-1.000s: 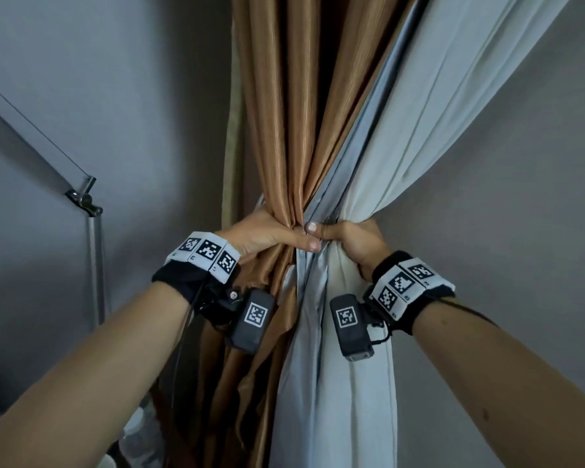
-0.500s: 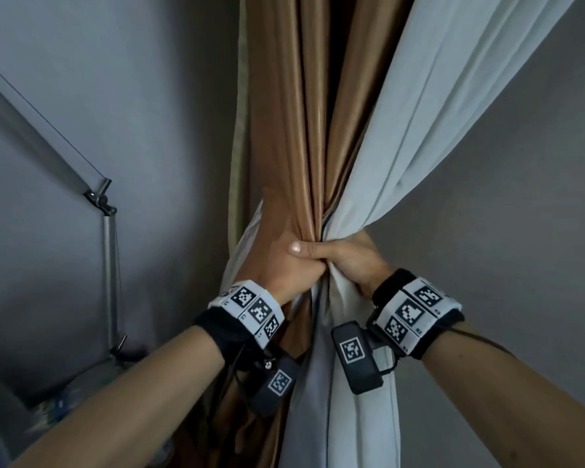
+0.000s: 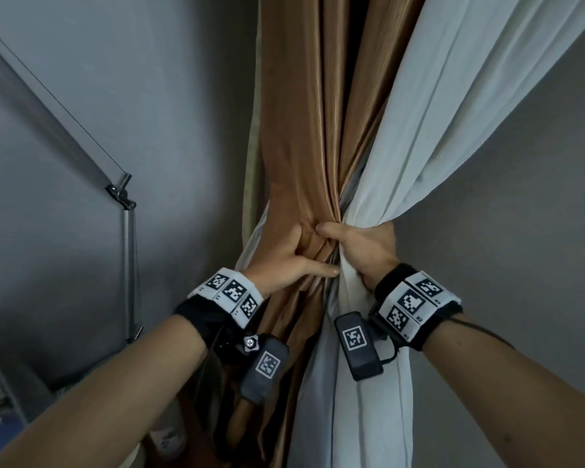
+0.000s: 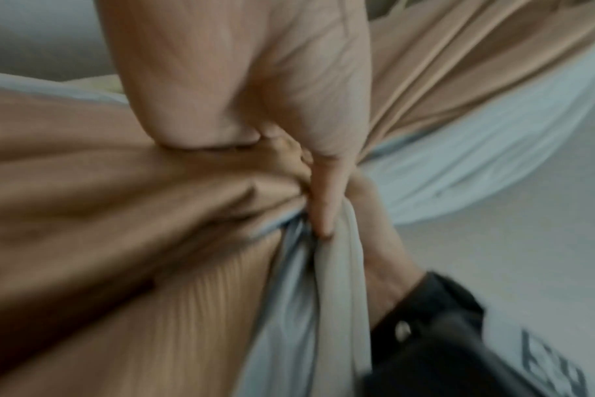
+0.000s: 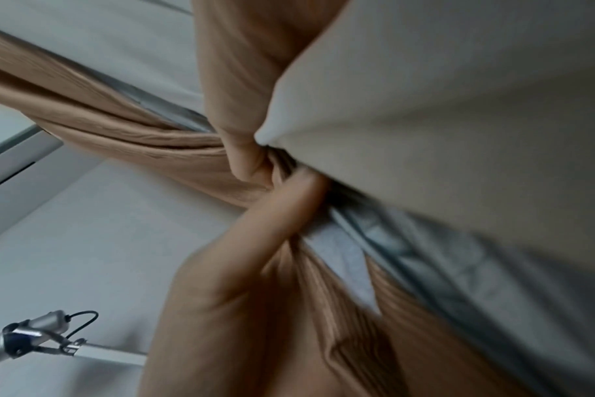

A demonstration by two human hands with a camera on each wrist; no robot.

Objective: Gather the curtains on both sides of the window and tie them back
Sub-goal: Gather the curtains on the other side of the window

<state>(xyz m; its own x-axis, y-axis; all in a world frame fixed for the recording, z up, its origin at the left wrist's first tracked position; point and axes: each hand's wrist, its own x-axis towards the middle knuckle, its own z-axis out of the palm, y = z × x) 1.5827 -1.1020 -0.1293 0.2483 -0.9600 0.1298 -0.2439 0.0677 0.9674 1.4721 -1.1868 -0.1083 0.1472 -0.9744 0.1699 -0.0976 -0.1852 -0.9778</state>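
A brown curtain [image 3: 304, 146] and its white lining curtain [image 3: 436, 130] hang bunched together against the wall. My left hand [image 3: 291, 261] grips the brown folds at the gathered waist, thumb pointing right. Beside it, my right hand [image 3: 365, 244] is curled round the white curtain, its thumb laid across the top of the brown bunch. In the left wrist view my left thumb [image 4: 326, 193] presses where the brown curtain [image 4: 119, 201] meets the white curtain [image 4: 333, 268]. In the right wrist view the brown curtain [image 5: 119, 129] and white curtain [image 5: 459, 107] converge at the grip.
A grey metal pole with a jointed arm [image 3: 127, 265] stands to the left of the curtains, its joint [image 5: 34, 335] also showing in the right wrist view. Grey wall lies on both sides. Dark clutter sits low at the left.
My left hand has dropped and turned, so its wrist now sits below the bunch and its fingers dig into the brown folds. The right hand keeps its hold at the same spot.
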